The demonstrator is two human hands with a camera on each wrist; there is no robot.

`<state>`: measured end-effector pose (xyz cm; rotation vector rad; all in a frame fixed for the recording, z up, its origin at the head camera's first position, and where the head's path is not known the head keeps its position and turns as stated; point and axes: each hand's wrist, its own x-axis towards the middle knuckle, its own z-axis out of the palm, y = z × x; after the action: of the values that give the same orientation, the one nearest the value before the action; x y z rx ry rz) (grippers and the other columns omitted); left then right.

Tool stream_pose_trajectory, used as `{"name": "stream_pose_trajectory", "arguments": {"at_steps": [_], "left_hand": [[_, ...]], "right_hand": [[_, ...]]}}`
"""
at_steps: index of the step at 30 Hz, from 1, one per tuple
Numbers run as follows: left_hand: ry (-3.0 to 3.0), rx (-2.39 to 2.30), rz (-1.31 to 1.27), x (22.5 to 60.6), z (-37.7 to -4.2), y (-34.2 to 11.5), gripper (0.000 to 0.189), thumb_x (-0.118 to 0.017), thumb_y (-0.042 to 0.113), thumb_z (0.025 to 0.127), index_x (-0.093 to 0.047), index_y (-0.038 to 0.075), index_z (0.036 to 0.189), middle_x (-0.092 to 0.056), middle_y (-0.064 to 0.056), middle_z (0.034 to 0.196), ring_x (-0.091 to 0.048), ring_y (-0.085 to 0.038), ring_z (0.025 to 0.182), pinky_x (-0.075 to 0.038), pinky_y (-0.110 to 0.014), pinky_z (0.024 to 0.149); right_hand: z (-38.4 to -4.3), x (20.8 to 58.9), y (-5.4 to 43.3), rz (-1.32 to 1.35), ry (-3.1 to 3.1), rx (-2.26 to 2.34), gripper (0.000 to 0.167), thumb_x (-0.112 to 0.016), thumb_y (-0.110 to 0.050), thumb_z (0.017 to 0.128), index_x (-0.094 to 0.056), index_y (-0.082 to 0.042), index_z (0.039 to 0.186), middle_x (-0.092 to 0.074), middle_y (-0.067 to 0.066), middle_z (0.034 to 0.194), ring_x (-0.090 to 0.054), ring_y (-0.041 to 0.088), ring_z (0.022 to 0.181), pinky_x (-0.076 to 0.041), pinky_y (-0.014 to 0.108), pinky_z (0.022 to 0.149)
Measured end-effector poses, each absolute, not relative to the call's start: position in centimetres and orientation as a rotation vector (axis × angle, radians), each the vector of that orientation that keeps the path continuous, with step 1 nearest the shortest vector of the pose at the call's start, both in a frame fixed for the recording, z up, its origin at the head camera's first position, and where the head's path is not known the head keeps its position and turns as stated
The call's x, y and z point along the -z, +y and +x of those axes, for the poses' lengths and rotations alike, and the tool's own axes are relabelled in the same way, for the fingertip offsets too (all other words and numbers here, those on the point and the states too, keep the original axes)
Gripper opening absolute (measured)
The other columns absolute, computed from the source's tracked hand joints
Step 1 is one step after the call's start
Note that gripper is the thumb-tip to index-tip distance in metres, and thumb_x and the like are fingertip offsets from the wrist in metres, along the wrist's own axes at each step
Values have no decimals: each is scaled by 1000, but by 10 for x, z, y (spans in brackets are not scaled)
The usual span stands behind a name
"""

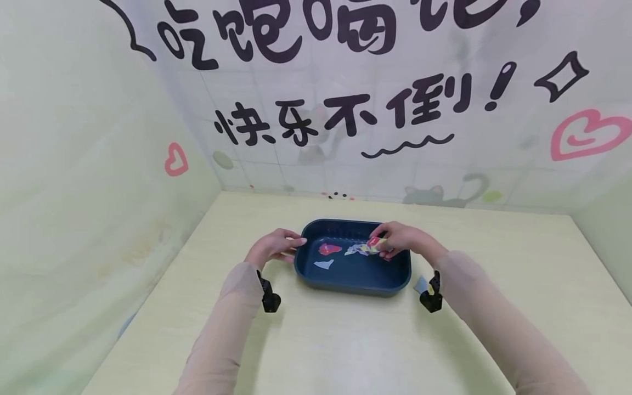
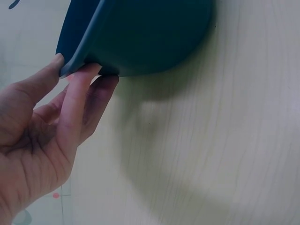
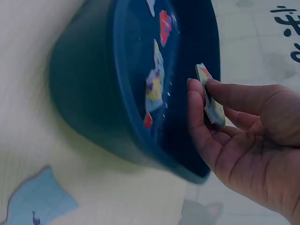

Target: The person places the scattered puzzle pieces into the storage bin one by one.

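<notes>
A dark blue rectangular basin with rounded corners stands on the table in the head view. My left hand pinches its left end, the thumb on the rim and fingers against the outside wall. Over the basin's right part, my right hand pinches a small stack of torn, colourful printed paper pieces between thumb and fingers. On the basin floor lie a red scrap, a pale blue scrap and a multicoloured cluster of scraps.
A light blue scrap lies on the pale wooden table outside the basin, near the right wrist. Behind the table hangs a white printed cloth with black lettering; cloth also covers the left side. Both wrists carry black camera mounts.
</notes>
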<state>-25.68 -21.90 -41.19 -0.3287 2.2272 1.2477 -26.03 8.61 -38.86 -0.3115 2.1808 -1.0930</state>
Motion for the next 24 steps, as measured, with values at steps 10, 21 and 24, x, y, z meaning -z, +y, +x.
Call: {"name": "stream_pose_trajectory", "arguments": {"at_steps": [10, 21, 24], "left_hand": [[2239, -1257, -311, 411, -252, -218, 51, -55, 31, 91, -44, 2, 132, -57, -18, 122, -62, -22, 101, -57, -26, 70], [2243, -1266, -317, 409, -250, -219, 50, -56, 30, 91, -45, 3, 131, -58, -17, 120, -63, -20, 98, -57, -26, 68], [2244, -1262, -316, 409, -250, -219, 50, -56, 30, 91, -45, 3, 131, -58, -17, 121, -63, -20, 98, -57, -27, 69]], "right_hand": [[-264, 402, 46, -409, 2229, 811, 38, -56, 1, 86, -50, 0, 123, -61, 12, 90, -60, 14, 73, -57, 28, 70], [-267, 407, 19, -399, 2252, 718, 35, -56, -1, 88, -52, -3, 122, -54, 13, 105, -55, 16, 78, -56, 27, 73], [-268, 409, 15, -359, 2211, 756, 36, -56, 1, 87, -50, -2, 123, -53, 13, 101, -55, 14, 74, -56, 25, 70]]}}
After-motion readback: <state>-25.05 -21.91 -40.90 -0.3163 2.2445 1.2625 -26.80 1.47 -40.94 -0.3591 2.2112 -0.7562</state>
